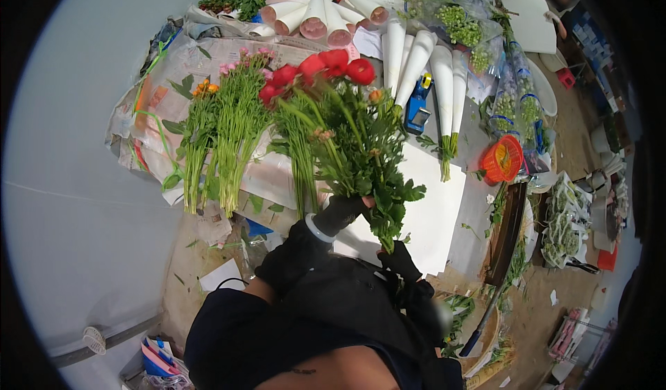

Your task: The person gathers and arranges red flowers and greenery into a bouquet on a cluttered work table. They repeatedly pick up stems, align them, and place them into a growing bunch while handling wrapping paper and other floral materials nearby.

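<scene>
A leafy bunch of red ranunculus-like flowers [385, 174] is held over the table, blooms pointing away from me. My left hand [341, 214], in a black fingerless glove with a white band at the wrist, is closed around the stems midway. Lower down, my right hand [399, 261], gloved the same way, grips the stem ends. Beneath the bunch lies a stack of white paper sheets [434, 208]. To the left, on newspaper, rest green-stemmed bunches with pink flowers [239, 130] and orange flowers [200, 135]. Part of another green bunch [302, 166] is hidden behind the held one.
White paper-wrapped cones [413, 70] lie beyond the bunch, beside a blue tape dispenser [417, 106]. An orange plastic basket [502, 160] stands right. A lever-type cutter [507, 234] with a long handle runs along the right edge. Wrapped green flowers [458, 23] lie at the back right.
</scene>
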`<state>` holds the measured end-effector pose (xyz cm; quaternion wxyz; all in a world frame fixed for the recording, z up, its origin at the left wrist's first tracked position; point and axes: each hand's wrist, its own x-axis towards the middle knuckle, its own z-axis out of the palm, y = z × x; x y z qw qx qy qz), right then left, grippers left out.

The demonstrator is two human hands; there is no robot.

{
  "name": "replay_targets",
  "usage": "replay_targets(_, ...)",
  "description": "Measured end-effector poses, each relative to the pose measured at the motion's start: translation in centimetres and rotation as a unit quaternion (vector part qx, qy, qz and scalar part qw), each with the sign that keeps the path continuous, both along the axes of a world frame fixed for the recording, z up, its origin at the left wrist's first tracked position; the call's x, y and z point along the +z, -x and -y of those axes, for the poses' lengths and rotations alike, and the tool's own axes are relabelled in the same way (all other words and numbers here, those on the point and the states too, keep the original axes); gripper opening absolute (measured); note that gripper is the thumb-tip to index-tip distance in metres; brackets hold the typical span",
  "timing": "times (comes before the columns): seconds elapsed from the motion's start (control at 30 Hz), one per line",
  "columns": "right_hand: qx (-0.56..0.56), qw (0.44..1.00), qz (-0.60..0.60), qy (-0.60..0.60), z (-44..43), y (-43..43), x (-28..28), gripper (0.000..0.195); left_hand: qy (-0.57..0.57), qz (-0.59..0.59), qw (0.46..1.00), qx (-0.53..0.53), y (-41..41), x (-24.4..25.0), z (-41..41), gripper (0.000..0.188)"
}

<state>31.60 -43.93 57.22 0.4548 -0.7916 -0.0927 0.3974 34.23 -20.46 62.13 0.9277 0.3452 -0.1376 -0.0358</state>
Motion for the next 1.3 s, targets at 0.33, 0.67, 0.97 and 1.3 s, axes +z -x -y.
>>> replay_targets(0.33,-0.003,0.965,0.243,-0.1,-1.6,-4.5,10.8,0.075,-0.216,-0.118,0.969,0.021,0.9,5.1,0.1,0.055)
replay_targets(0.67,-0.169,0.884,0.235,-0.368,-4.2,-2.7,18.1,0.11,-0.174,-0.023,0.98,-0.099,1.5,6.3,5.1,0.059)
replay_targets(0.97,-0.025,0.948,0.286,-0.135,0.6,1.6,19.7,0.1,-0.129,-0.069,0.965,-0.219,3.2,3.2,7.1,0.044)
replay_targets(1.3,-0.132,0.892,0.373,-0.22,-1.2,-1.0,22.2,0.097,-0.14,-0.035,0.99,-0.006,1.7,5.9,7.4,0.029)
